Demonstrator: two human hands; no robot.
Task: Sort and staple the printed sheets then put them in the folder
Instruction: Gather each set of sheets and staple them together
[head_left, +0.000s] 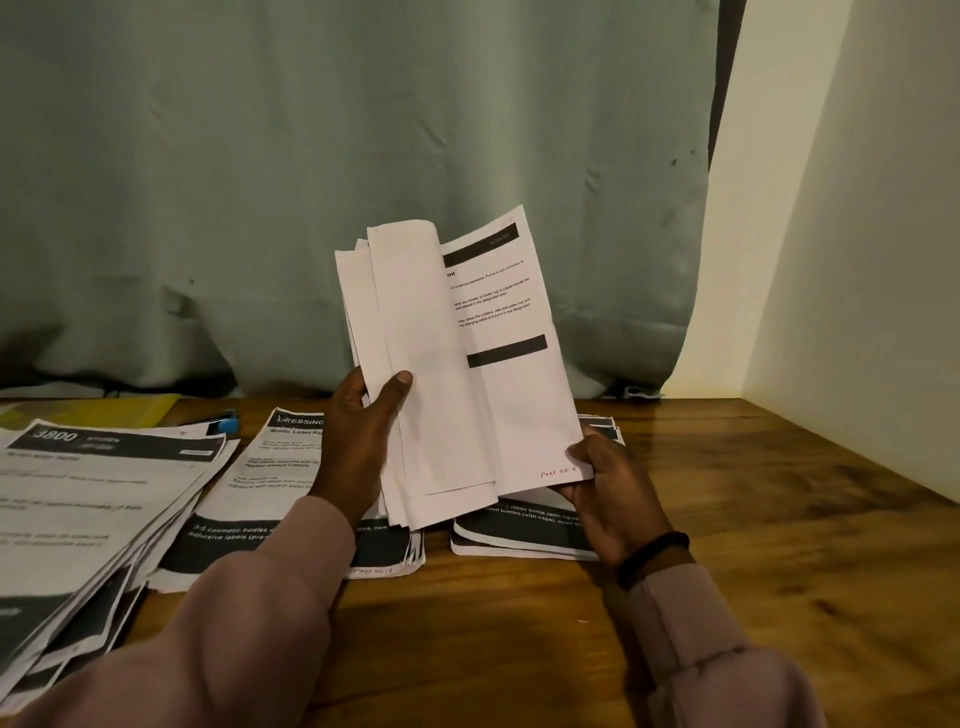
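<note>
Held sheaf of printed sheets (447, 374) is raised above the tabletop (727, 519), left hand (358, 431) with its grip round the folded-back pages and right hand (613, 483) pinching the corner marked page five; a loosened thumb would likely spill pages onto the sorted piles (291, 493) below, mixing the order.
</note>
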